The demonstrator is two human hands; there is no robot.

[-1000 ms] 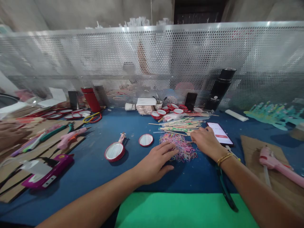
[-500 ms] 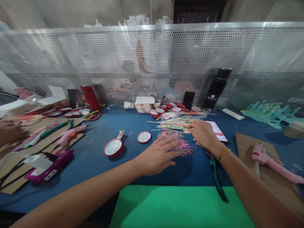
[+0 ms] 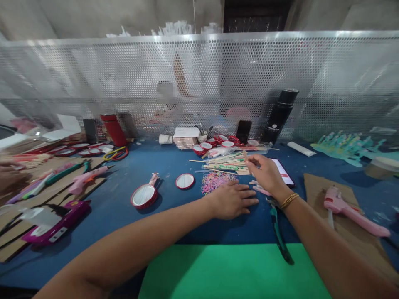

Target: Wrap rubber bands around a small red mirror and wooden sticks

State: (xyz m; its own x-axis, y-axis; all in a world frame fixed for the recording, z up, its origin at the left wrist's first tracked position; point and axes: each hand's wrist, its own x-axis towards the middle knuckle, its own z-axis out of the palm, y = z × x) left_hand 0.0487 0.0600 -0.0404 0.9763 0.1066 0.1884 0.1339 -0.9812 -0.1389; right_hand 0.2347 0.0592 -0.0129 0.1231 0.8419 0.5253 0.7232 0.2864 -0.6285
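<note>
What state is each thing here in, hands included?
Colored bands: loose, heaped.
Left hand: palm down, fingers spread, at the heap's edge.
Right hand: fingers closed, apparently pinching a pale stick.
Phone by that hand: face up, screen lit.
Teal pliers: lying down, opening unclear.
Right-side glue gun: lying on cardboard.
Black bottle: capped, tilted.
Red bottle: capped, tilted.

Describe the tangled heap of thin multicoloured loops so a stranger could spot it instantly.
Start at the perforated metal screen and come forward across the blue tabletop to the pale, thin sticks. Between them and the person's left hand lies the tangled heap. Its jumbled pink and purple loops set it apart from the straight sticks and the round, red-rimmed white disc.
</note>
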